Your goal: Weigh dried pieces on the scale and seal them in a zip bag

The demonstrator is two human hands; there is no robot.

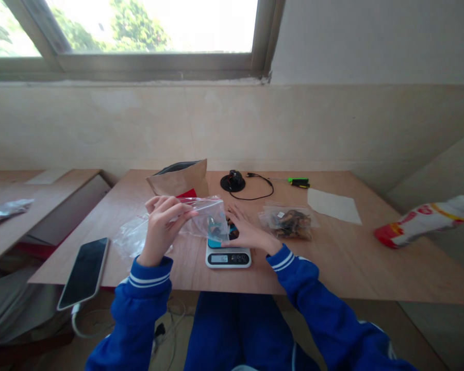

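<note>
My left hand [163, 225] is closed on the top edge of a clear plastic bag [206, 219] and holds it up above a small digital scale [228, 256]. Something dark lies in the bag's lower corner, over the scale. My right hand [248, 232] rests by the scale's platform with its fingers stretched towards the bag's bottom. Whether it grips anything is hidden by the bag.
More clear bags [131, 238] lie at left. A filled clear bag [290, 221] sits right of the scale. A brown paper pouch [180, 180], a black round device with cable [233, 181], a green tool [298, 182], white paper [333, 205], a phone [85, 270] and a red-white packet [421, 220] surround them.
</note>
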